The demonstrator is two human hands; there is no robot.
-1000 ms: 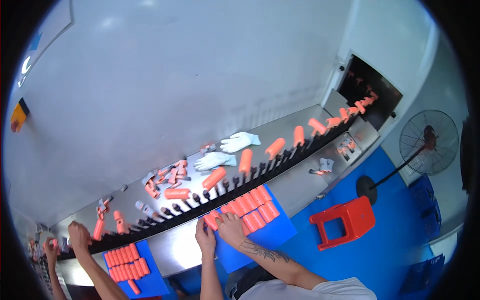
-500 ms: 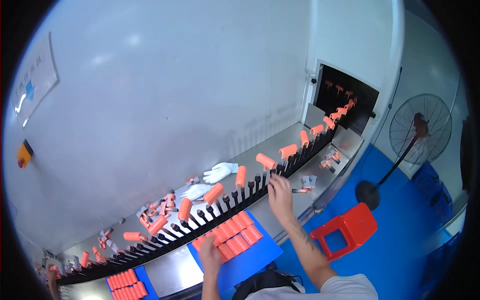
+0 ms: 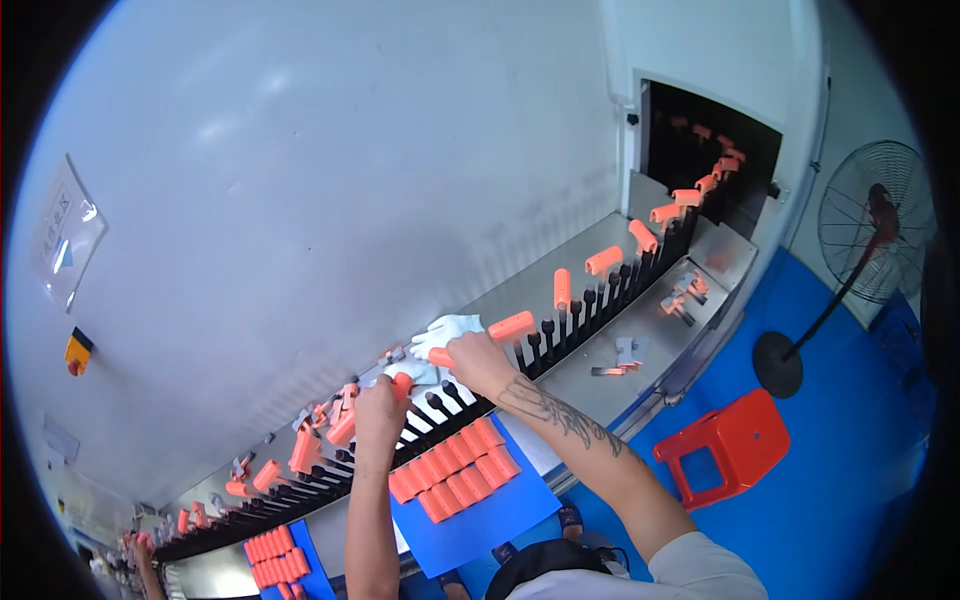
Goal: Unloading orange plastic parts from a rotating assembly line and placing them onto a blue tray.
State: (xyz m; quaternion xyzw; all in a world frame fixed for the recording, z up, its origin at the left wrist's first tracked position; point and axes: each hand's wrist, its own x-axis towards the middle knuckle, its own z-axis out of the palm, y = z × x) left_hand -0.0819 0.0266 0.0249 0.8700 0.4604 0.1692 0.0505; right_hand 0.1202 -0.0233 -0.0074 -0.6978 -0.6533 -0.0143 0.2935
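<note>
The left hand (image 3: 380, 408) curls closed around an orange shell (image 3: 402, 384); the right hand (image 3: 480, 362) likewise grips a 2nd shell (image 3: 440, 357); nearer the body than both, 2 rows of shells (image 3: 446, 458) cover a blue sheet (image 3: 480, 532)

Gloves (image 3: 450, 329) partly hidden behind hands (image 3: 478, 362), left blue mat (image 3: 316, 562) cut off below

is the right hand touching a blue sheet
No, the right hand is at an orange piece beside a white glove, away from the blue sheets.
</note>
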